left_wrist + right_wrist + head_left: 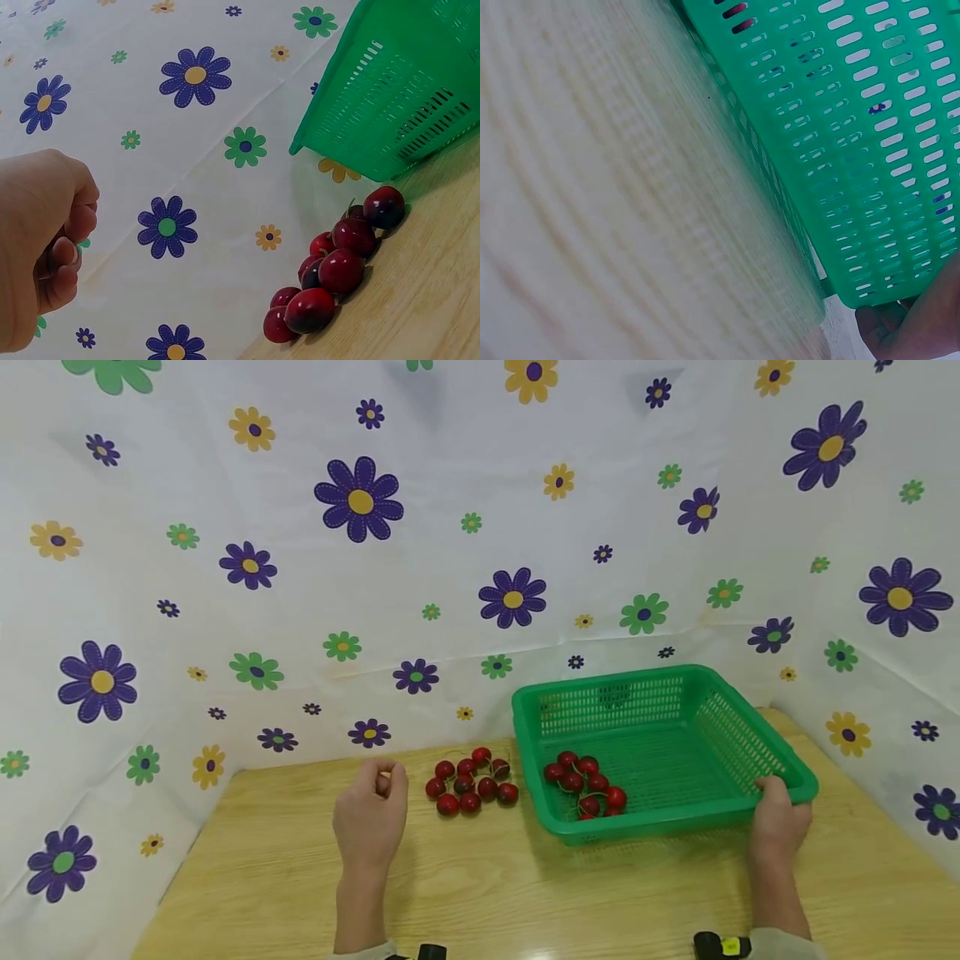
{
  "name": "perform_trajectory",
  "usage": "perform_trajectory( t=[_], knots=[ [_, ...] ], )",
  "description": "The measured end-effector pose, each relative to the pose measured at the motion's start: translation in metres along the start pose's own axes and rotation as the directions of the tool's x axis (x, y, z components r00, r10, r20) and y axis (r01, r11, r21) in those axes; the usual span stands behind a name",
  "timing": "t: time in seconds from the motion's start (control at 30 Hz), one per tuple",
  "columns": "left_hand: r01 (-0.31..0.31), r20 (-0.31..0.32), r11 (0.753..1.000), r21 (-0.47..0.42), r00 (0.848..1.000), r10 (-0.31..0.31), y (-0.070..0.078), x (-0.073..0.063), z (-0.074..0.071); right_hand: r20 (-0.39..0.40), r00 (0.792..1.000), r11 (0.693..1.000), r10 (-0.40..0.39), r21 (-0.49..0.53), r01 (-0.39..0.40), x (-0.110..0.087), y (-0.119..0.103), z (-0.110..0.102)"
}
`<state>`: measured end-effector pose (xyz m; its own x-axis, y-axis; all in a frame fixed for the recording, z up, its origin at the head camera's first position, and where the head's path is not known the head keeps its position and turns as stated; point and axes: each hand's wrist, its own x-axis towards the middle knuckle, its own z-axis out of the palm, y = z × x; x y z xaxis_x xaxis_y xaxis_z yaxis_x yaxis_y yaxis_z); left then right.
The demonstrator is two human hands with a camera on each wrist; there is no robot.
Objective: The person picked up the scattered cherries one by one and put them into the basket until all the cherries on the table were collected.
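Gripping the green basket (667, 820), right of frame, with the right hand (780, 824); curling the left hand (371, 822), lower centre-left, around nothing visible; perhaps spilling inner cherries (572, 782) if tipped from one corner; possibly bumping loose cherries (464, 783), near mid-frame, if swung left.

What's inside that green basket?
Red cherries cluster at the left end of the green basket. Its near rim partly covers the closest ones, so their full number is unclear.
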<state>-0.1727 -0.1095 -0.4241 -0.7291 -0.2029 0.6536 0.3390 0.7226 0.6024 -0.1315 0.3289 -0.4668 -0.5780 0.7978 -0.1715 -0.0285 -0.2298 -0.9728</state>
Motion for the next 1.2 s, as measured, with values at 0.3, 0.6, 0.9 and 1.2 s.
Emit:
perform_trajectory(
  t=[0.3,0.6,0.9,1.2],
  knots=[
    [0.003,0.016,1.0,0.014,1.0,-0.004,-0.006,-0.003,-0.002,0.003,1.0,1.0,0.009,0.014,-0.009,-0.006,0.006,0.001],
    [0.029,0.073,1.0,-0.007,0.997,-0.028,-0.008,-0.009,0.006,0.01,1.0,1.0,-0.003,-0.022,0.003,-0.006,0.003,0.001],
    [0.121,0.221,0.99,0.067,0.966,-0.133,-0.008,-0.013,0.019,0.019,1.0,0.999,0.002,-0.039,-0.001,-0.005,-0.001,0.005],
    [0.171,0.306,0.976,0.134,0.93,-0.205,-0.013,-0.003,0.021,0.001,1.0,1.0,0.004,0.013,-0.004,-0.002,-0.002,0.003]
  ],
)
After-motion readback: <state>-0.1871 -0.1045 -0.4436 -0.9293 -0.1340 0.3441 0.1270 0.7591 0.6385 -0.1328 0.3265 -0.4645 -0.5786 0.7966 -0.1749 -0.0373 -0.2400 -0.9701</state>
